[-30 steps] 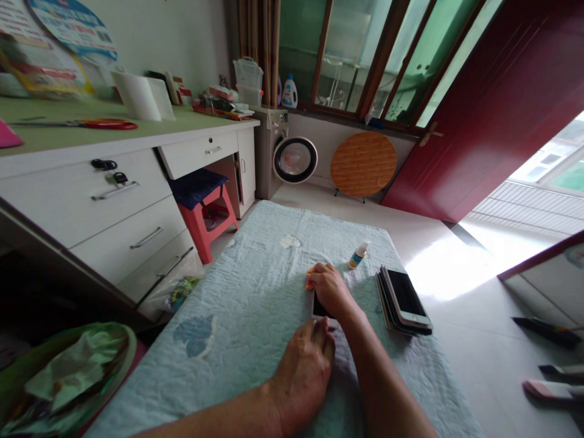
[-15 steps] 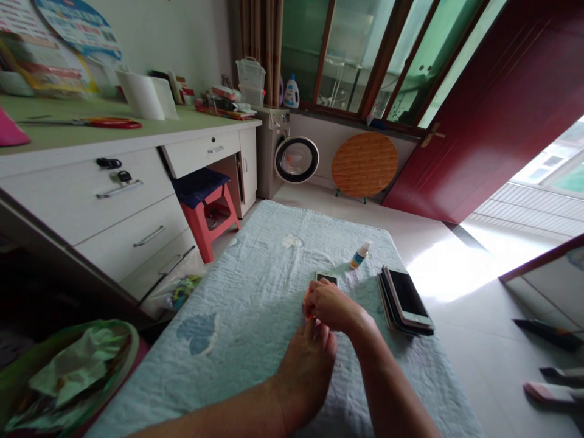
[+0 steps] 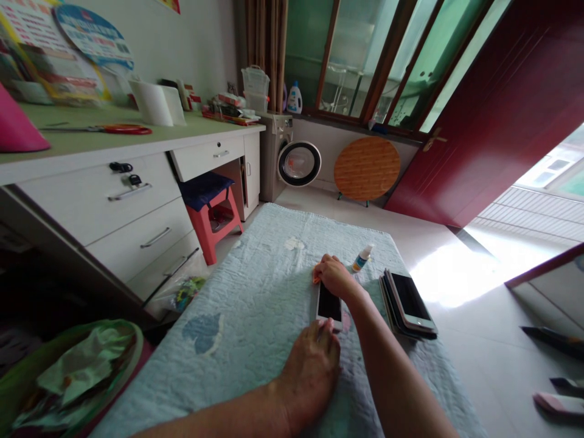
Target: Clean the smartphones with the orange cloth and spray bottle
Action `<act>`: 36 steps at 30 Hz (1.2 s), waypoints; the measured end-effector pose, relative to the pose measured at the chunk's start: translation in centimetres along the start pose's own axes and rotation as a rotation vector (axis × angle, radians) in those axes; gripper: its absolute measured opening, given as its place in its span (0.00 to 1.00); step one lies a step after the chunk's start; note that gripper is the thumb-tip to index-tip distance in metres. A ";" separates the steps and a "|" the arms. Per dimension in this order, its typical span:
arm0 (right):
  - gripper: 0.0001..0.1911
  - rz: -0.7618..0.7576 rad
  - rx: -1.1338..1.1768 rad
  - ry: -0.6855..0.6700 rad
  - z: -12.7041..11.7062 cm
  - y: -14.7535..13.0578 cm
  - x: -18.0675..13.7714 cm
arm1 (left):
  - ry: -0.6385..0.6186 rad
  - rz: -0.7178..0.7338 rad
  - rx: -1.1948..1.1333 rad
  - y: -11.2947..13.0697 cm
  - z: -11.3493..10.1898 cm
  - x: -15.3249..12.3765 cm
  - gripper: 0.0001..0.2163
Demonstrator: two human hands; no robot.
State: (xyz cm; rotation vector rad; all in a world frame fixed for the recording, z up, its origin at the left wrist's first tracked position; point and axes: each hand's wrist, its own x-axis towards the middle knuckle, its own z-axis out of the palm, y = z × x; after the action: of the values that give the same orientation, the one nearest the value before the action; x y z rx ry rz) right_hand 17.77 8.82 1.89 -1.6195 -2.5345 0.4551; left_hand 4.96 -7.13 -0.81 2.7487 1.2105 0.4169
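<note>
A white phone point(image 3: 329, 302) with a dark screen lies face up on the pale blue quilted cloth point(image 3: 255, 304). My left hand point(image 3: 314, 365) rests at its near end, fingertips pressed on the phone's bottom edge. My right hand point(image 3: 335, 277) sits on the phone's far end, fingers closed on a small orange cloth point(image 3: 316, 278) that peeks out at its left side. A small spray bottle point(image 3: 362, 258) with a blue label lies just beyond my right hand.
A stack of phones point(image 3: 408, 301) lies at the right of the cloth. A white desk with drawers point(image 3: 137, 194) stands at left, with a red stool point(image 3: 212, 213) under it. A green bin point(image 3: 68, 371) is at lower left. A washing machine point(image 3: 292, 158) and a red door point(image 3: 493, 109) lie beyond.
My right hand with the orange cloth has moved from the middle of the phone toward its far end, uncovering the screen. My left hand stays at the near end. The camera has shifted slightly.
</note>
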 end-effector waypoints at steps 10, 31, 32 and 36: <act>0.09 -0.003 -0.065 0.049 0.2 -1.4 -1.2 | -0.028 -0.022 -0.100 -0.1 -0.2 0.2 0.16; 0.11 -0.114 -0.024 0.005 0.6 -0.5 -1.5 | -0.039 -0.036 -0.112 -0.1 0.2 -0.1 0.18; 0.11 -0.085 -0.041 0.018 0.6 0.0 -0.8 | -0.028 -0.032 -0.102 -0.1 0.2 -0.1 0.17; 0.12 -0.029 -0.063 0.053 0.6 0.8 0.9 | -0.005 -0.025 -0.090 0.0 -0.2 0.0 0.15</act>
State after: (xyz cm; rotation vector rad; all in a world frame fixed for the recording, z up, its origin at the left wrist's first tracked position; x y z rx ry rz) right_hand 17.93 9.85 1.05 -1.5911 -2.5547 0.3276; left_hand 4.87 -7.10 -0.60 2.6545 1.1937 0.4504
